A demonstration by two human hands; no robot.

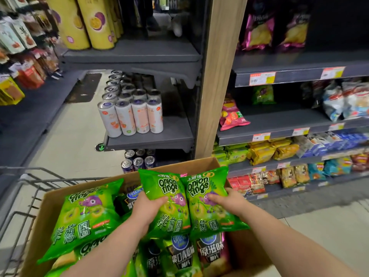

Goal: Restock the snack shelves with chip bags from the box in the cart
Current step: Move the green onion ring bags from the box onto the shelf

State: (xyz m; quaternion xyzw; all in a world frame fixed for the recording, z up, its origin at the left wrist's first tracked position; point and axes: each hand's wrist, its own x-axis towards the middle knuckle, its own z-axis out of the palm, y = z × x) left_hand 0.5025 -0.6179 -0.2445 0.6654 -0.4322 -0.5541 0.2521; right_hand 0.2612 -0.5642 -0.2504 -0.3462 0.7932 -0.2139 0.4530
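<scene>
Well, left hand [148, 208] pinches one green onion-ring bag [165, 198], right hand [229, 202] its twin bag [209, 210]; thumbs on front, fingers hidden behind; both just above the cardboard box [49, 206] in the cart [60, 179].

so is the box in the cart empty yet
Not empty: the box holds a green onion rings bag and dark chip bags.

Bright green onion-ring bags [185, 198] — purple cartoon figures, white lettering — above a brown box [46, 212].
</scene>
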